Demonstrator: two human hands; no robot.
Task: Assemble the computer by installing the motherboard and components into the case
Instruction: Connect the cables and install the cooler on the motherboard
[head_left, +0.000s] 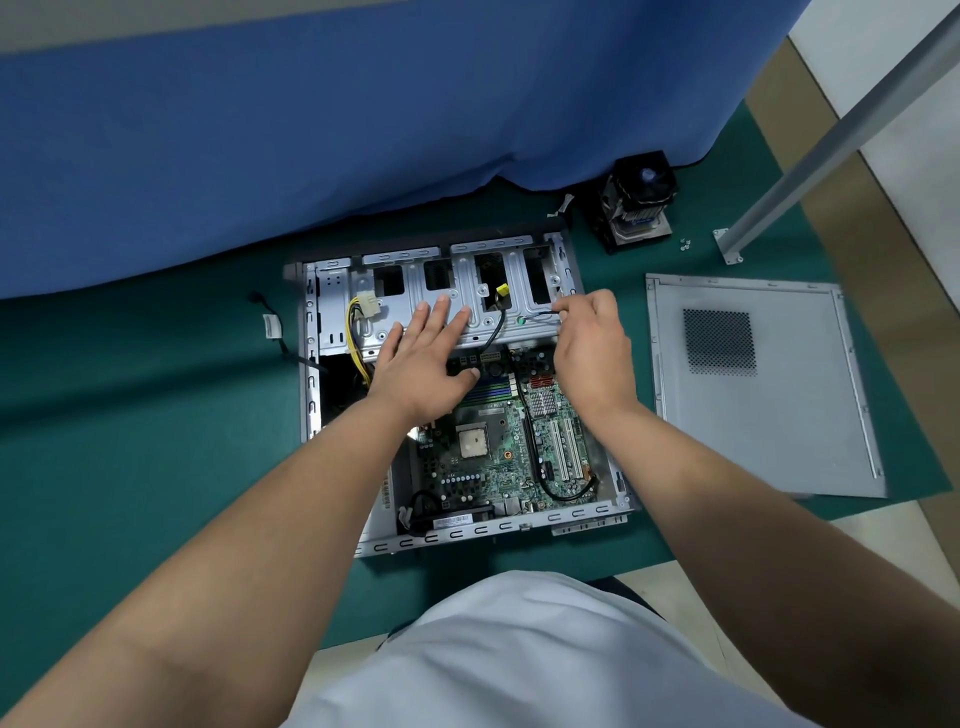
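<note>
The open grey computer case (332, 312) lies flat on a green mat. A green motherboard (488, 457) sits inside its near half, with the bare CPU socket (471, 440) showing. My left hand (426, 358) lies flat with straight fingers on the metal drive cage (415, 291) at the far side. My right hand (592, 343) pinches a thin blue-and-white wire (540, 317) over the cage's right end. A black cable with a yellow plug (501, 292) hangs between the two hands. Yellow-and-black power wires with a white plug (370, 304) rest at the cage's left.
The grey side panel (753, 384) lies on the mat to the right of the case. A CPU cooler with fan (641, 200) stands at the back right, small screws (684, 244) beside it. A blue cloth (311, 130) hangs behind, and a metal leg (810, 161) slants at right.
</note>
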